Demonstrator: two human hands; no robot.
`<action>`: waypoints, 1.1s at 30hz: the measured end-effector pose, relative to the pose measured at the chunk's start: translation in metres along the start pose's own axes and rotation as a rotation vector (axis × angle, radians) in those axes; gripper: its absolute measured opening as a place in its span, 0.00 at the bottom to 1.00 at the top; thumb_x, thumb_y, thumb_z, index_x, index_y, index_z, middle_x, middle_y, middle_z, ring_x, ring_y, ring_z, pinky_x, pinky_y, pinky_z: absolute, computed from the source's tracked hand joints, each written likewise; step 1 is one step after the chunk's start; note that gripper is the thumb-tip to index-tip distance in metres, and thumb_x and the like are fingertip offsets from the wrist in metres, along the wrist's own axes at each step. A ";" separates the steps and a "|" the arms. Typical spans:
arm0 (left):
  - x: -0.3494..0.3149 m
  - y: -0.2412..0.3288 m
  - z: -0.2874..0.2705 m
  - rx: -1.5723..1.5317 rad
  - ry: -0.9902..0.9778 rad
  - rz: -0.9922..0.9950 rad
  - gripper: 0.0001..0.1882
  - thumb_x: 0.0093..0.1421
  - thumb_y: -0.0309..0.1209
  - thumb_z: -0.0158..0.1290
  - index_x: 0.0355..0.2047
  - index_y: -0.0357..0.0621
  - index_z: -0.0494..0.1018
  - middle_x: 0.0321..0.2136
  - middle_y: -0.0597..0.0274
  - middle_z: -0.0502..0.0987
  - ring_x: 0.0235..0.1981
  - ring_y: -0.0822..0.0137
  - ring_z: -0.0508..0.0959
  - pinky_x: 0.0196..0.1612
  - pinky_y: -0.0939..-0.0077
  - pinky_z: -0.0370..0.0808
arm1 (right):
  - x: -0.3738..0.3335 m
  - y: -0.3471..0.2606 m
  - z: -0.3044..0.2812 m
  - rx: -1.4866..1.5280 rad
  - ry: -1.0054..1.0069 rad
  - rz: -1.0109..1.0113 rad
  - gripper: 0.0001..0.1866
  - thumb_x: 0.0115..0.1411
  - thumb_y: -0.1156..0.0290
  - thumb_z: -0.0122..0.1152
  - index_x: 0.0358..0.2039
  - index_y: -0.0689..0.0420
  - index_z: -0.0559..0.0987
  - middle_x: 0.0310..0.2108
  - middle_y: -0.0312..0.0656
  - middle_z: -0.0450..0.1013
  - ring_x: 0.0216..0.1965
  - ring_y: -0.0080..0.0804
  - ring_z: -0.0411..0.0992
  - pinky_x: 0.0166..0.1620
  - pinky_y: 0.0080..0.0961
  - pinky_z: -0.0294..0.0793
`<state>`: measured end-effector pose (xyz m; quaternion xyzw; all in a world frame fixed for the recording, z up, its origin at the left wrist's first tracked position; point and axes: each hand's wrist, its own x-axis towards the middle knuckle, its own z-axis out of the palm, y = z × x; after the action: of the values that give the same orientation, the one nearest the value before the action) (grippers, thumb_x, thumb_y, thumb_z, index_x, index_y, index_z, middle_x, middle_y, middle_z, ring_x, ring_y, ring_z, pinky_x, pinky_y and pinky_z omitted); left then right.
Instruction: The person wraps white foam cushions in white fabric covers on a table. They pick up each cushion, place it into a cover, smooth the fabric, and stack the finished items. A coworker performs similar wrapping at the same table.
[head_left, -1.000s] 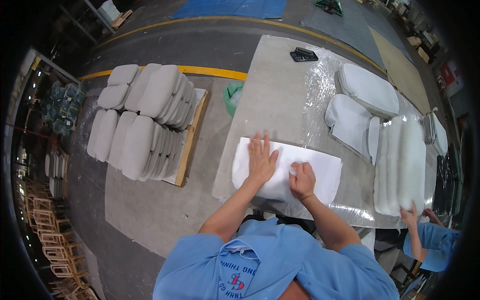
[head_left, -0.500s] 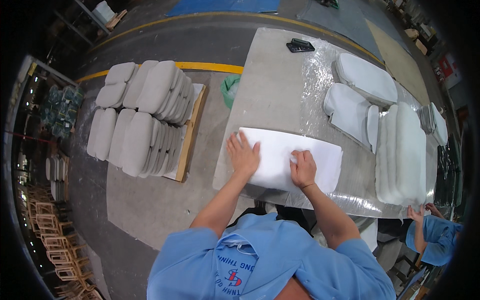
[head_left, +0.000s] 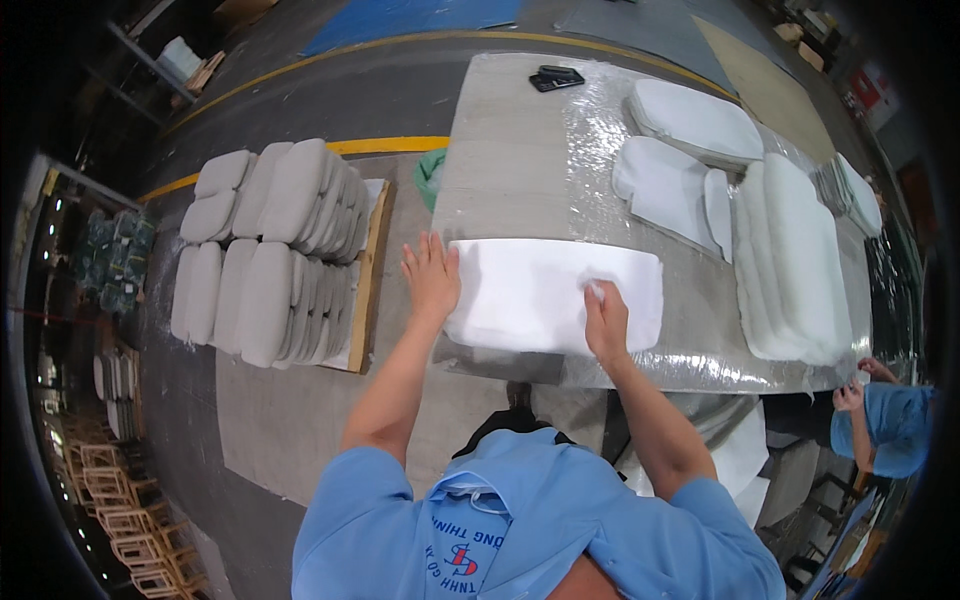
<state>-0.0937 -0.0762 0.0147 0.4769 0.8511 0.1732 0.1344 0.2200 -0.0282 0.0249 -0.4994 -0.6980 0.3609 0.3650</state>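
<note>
From my remote seat, I see the right grip point(head_left: 606, 320) pinched narrow on a small white tuft point(head_left: 596, 291), resting over the right half of the white pad point(head_left: 520, 292). The left grip point(head_left: 432, 285) is wide, fingers spread, at nine o'clock by the pad's near end; whether it touches the edge I cannot tell. The pad lies flat on the near left part of the bench point(head_left: 505, 160), partly over clear film point(head_left: 592, 110).

Going outward from the pad, I have a black object point(head_left: 556, 78) at twelve, a white stack point(head_left: 693, 118) at one, flat white pieces point(head_left: 668, 185) at two. At three, a thick fluffy stack point(head_left: 792, 262) blocks the bench's right side. A co-worker's hand point(head_left: 849, 396) is at four.

Half a second ago my left grip lay on the pad's left end, and the co-worker's hand was at the fluffy stack; now both have come away.

At ten to eleven hangs a green bag point(head_left: 429, 180), contents unclear to me. At nine, a wooden pallet point(head_left: 371, 275) carries piled grey cushions point(head_left: 265, 300)
</note>
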 end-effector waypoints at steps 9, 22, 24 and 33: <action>0.003 -0.034 -0.008 -0.567 0.042 -0.165 0.30 0.72 0.51 0.51 0.61 0.39 0.75 0.56 0.45 0.79 0.58 0.52 0.79 0.62 0.62 0.72 | -0.217 0.023 -0.102 0.222 -0.053 0.312 0.16 0.74 0.62 0.57 0.33 0.62 0.77 0.30 0.40 0.73 0.33 0.24 0.68 0.38 0.27 0.70; 0.040 -0.024 -0.019 -0.466 0.410 -0.085 0.11 0.65 0.33 0.60 0.42 0.38 0.80 0.32 0.52 0.83 0.34 0.54 0.84 0.41 0.62 0.79 | -0.296 0.038 -0.114 0.170 0.091 0.517 0.17 0.76 0.60 0.56 0.36 0.60 0.80 0.27 0.28 0.72 0.31 0.16 0.66 0.35 0.23 0.68; 0.070 -0.030 -0.034 -0.800 0.475 -0.081 0.11 0.66 0.34 0.59 0.43 0.38 0.79 0.31 0.53 0.82 0.32 0.55 0.82 0.41 0.61 0.79 | -0.267 0.025 -0.105 0.180 0.099 0.484 0.16 0.76 0.61 0.56 0.37 0.60 0.80 0.27 0.28 0.71 0.31 0.15 0.66 0.35 0.22 0.68; 0.054 -0.054 0.008 -0.387 0.032 0.355 0.04 0.70 0.28 0.55 0.44 0.46 0.78 0.34 0.64 0.79 0.32 0.69 0.80 0.32 0.74 0.76 | -0.154 -0.026 -0.002 0.252 0.158 0.423 0.13 0.76 0.65 0.57 0.40 0.61 0.80 0.30 0.28 0.73 0.34 0.14 0.66 0.38 0.18 0.66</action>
<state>-0.1589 -0.0549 -0.0186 0.5814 0.7073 0.3611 0.1770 0.2466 -0.1816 0.0250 -0.6114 -0.4971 0.4731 0.3941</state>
